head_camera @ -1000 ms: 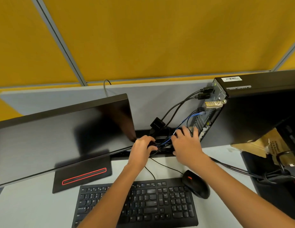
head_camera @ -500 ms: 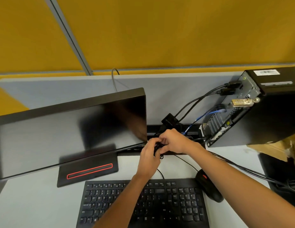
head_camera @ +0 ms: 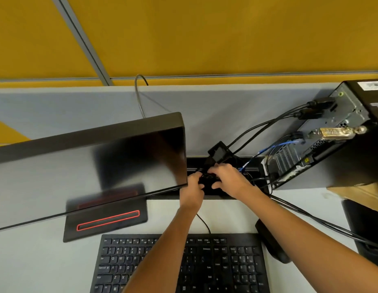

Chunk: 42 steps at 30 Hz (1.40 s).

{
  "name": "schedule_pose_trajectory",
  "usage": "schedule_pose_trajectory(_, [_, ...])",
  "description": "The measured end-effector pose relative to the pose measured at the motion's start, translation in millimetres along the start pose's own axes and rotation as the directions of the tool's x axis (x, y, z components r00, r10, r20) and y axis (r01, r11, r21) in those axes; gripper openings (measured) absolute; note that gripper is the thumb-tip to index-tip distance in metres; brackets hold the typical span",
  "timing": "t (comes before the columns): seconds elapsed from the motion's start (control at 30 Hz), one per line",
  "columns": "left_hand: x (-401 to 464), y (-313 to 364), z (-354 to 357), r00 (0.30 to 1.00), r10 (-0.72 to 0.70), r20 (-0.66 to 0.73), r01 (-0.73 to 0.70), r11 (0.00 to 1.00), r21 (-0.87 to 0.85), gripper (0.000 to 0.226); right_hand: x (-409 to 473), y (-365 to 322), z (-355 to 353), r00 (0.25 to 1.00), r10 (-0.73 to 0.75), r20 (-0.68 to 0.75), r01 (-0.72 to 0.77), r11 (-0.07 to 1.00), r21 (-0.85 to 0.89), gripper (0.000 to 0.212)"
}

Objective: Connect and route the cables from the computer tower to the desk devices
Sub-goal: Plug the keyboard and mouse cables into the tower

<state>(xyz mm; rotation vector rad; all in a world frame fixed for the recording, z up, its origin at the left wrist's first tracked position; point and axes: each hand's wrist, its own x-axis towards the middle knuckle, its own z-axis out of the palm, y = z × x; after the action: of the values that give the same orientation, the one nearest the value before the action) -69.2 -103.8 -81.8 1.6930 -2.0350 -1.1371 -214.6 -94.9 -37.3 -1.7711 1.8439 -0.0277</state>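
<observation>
A black computer tower (head_camera: 352,149) stands at the right with its rear ports facing me, two black cables (head_camera: 268,123) and a blue cable (head_camera: 274,145) plugged in. Both hands meet over the black cable slot (head_camera: 196,163) at the desk's back edge. My left hand (head_camera: 193,187) and my right hand (head_camera: 230,179) both grip a bunched black cable bundle (head_camera: 207,178) between them. A black adapter box (head_camera: 219,152) hangs just above the hands. A thin black keyboard cable (head_camera: 203,222) runs from the hands down to the keyboard (head_camera: 205,263).
A tilted black monitor (head_camera: 89,166) with its red-trimmed base (head_camera: 108,218) fills the left. A black mouse (head_camera: 272,244) lies right of the keyboard, partly under my right forearm. Thick black cables (head_camera: 323,220) trail off to the right. A brown box (head_camera: 361,193) sits beside the tower.
My right hand left the tower's rear and joined the left hand at the cable slot. Both now hold the cable bundle. The view has shifted left.
</observation>
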Motion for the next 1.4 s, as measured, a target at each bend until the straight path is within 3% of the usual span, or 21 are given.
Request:
schedule_pose_trajectory(0.1, [6,5,1,0.998,0.060,-0.023,-0.055,0.982,0.180,0.028,0,3,1,0.998,-0.052,0.030,0.056,0.989,-0.140,0.045])
schedule_pose_trajectory(0.23, [7,6,-8,0.996,0.039,0.082,-0.057,0.974,0.220,0.024,-1,-2,11,0.998,-0.045,0.048,0.056,0.962,-0.267,0.029])
schedule_pose_trajectory(0.4, [8,-5,-20,0.962,0.009,0.274,-0.053,0.987,0.153,0.033,6,-9,7,0.995,0.065,0.072,-0.036,0.935,-0.354,0.027])
schedule_pose_trajectory(0.47, [5,-7,-22,0.974,0.008,0.228,-0.057,0.977,0.206,0.034,7,-10,7,0.994,0.089,0.064,-0.060,0.931,-0.361,0.031])
schedule_pose_trajectory(0.57, [4,-8,-24,0.985,-0.013,0.171,-0.017,0.985,0.170,0.012,3,-8,6,0.992,0.113,0.057,-0.088,0.941,-0.327,0.025])
schedule_pose_trajectory(0.67, [11,-11,-22,0.991,-0.031,0.127,0.017,0.994,0.109,0.016,-9,0,6,0.994,0.111,-0.002,-0.108,0.958,-0.267,0.015])
schedule_pose_trajectory(0.87, [6,-9,-6,0.978,-0.107,0.179,0.080,0.985,0.152,0.038,-29,13,11,0.977,0.160,-0.144,-0.181,0.971,-0.153,0.007])
schedule_pose_trajectory(1.07, [-6,-9,3,0.993,-0.088,-0.084,0.086,0.996,-0.016,0.024,-19,0,7,0.987,0.146,-0.071,-0.161,0.933,-0.322,0.029])
schedule_pose_trajectory(1.2, [-11,-16,7,0.976,-0.041,-0.214,0.018,0.994,-0.105,0.020,-8,-12,12,0.991,0.128,-0.027,-0.129,0.933,-0.336,0.028])
schedule_pose_trajectory(1.3, [-8,-24,4,0.992,0.014,-0.128,-0.011,1.000,0.025,0.020,-3,-13,20,0.989,0.146,-0.010,-0.141,0.936,-0.322,0.026])
schedule_pose_trajectory(1.4, [0,-24,-2,0.997,-0.060,0.044,0.054,0.991,0.126,0.026,-1,-13,24,0.990,0.139,0.005,-0.129,0.932,-0.339,0.027])
